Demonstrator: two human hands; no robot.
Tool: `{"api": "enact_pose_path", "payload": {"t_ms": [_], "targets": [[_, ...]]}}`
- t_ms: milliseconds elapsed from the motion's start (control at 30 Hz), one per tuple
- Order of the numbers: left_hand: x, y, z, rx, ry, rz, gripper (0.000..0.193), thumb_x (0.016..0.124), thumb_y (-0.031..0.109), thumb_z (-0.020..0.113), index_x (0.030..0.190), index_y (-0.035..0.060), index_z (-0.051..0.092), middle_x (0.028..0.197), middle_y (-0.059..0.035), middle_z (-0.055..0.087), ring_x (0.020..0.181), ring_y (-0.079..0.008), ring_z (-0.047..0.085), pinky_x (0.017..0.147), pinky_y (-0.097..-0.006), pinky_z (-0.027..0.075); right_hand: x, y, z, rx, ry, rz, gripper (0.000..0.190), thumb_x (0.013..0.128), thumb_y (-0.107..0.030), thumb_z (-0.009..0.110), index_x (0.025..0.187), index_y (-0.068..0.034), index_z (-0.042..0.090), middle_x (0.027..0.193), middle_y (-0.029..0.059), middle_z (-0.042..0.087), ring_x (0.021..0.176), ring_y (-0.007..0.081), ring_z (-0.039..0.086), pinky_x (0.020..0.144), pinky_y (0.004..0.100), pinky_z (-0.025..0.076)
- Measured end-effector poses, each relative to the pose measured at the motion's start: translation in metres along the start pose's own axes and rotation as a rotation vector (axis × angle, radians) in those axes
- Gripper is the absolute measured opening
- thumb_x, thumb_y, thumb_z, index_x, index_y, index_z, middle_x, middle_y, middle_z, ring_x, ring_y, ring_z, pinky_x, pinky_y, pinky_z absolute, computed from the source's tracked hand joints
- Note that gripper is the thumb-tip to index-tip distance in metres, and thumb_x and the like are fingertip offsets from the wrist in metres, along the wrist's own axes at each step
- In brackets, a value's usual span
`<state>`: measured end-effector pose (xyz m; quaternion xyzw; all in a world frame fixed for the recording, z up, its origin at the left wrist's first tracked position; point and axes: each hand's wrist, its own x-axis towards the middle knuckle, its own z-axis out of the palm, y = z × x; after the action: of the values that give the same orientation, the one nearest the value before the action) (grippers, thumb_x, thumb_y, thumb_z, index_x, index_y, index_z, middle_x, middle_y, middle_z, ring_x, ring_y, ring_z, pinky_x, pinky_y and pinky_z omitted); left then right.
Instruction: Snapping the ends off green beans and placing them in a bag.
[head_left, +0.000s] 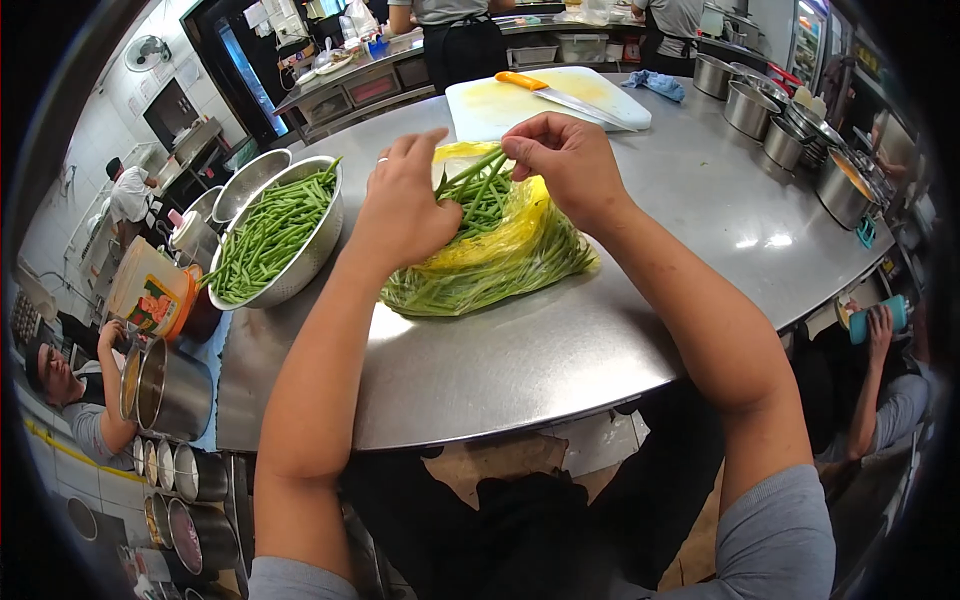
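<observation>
A clear and yellow plastic bag (487, 270) full of green beans lies on the steel table. Over its opening, my right hand (559, 161) pinches the ends of a few green beans (484, 169) between thumb and fingertips. At the bag's left side is my left hand (412, 195), its fingers apart and a ring on one of them; whether its hidden side touches the beans cannot be told. A white colander (322, 251) heaped with green beans (274, 232) stands to the left of that hand.
Behind the bag, an orange-handled knife (570, 101) rests on a white cutting board (480, 112), beside a blue cloth (656, 84). Steel pots (750, 109) line the right rear edge. Plastic tubs (150, 289) and a large pot (176, 390) stand left. Several people are around the kitchen.
</observation>
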<state>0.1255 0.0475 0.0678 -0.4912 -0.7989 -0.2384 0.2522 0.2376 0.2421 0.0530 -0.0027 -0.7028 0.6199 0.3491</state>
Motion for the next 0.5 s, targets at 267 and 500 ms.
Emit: {"api": "enact_pose_path", "payload": {"t_ms": [267,500], "targets": [[0.004,0.02,0.0,-0.17,0.131,0.247,0.056,0.096,0.024,0.066,0.148,0.0095,0.052,0.145,-0.0191,0.058,0.138,-0.0397,0.053,0.122,-0.0492,0.033,-0.002,-0.003,-0.002,-0.003,-0.092,-0.223,0.01,0.097,-0.006,0.073,0.104,0.002,0.073,0.093,0.0064,0.076,0.082,0.0108,0.07,0.077,0.0256,0.057],[0.004,0.012,0.005,-0.082,0.05,0.187,0.014,0.104,0.016,0.058,0.108,0.0021,0.06,0.093,-0.0171,0.067,0.102,-0.0405,0.063,0.106,-0.0526,0.04,-0.005,0.001,0.006,0.084,-0.178,-0.242,0.018,0.096,-0.002,0.073,0.113,0.003,0.069,0.093,0.006,0.074,0.087,0.0115,0.07,0.082,0.0259,0.057]]}}
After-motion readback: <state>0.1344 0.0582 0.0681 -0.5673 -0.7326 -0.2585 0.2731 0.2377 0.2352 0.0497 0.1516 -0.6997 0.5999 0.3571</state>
